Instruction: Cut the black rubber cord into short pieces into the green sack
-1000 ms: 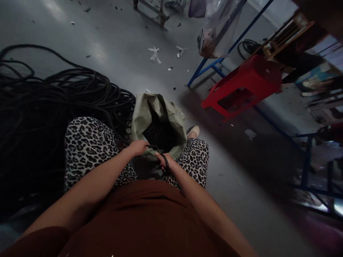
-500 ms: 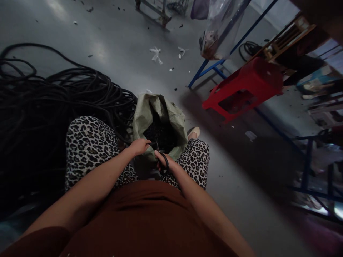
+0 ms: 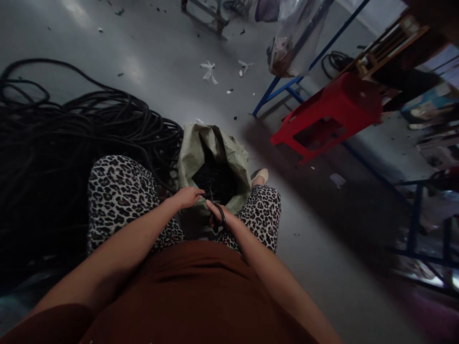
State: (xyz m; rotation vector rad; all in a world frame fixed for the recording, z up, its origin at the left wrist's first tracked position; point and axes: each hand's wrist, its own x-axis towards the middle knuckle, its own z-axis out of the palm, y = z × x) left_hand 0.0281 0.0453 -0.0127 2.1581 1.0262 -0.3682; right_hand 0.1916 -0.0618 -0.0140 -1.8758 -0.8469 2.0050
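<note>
My left hand [image 3: 189, 196] is closed on a black rubber strip [image 3: 170, 188], which runs in from the coils on the left; a short end pokes out past the fingertips. In my right hand [image 3: 216, 213] is a pair of scissors [image 3: 222, 217] with black handles. Their blades point up, close to the strip's end. Both hands are over the near rim of a pale green woven sack [image 3: 187, 155], which stands open between my knees. Dark pieces [image 3: 215, 179] lie inside it, too dim to make out singly.
A large heap of black strip coils [image 3: 118, 114] spreads over the floor at left. A red plastic stool [image 3: 333, 112] lies on its side at right, near a blue metal frame [image 3: 267, 98]. White scraps [image 3: 208, 71] litter the floor ahead.
My left hand has shifted slightly to the right, toward the scissors, and less of the strip shows past its fingers. My right hand is almost where it was.
</note>
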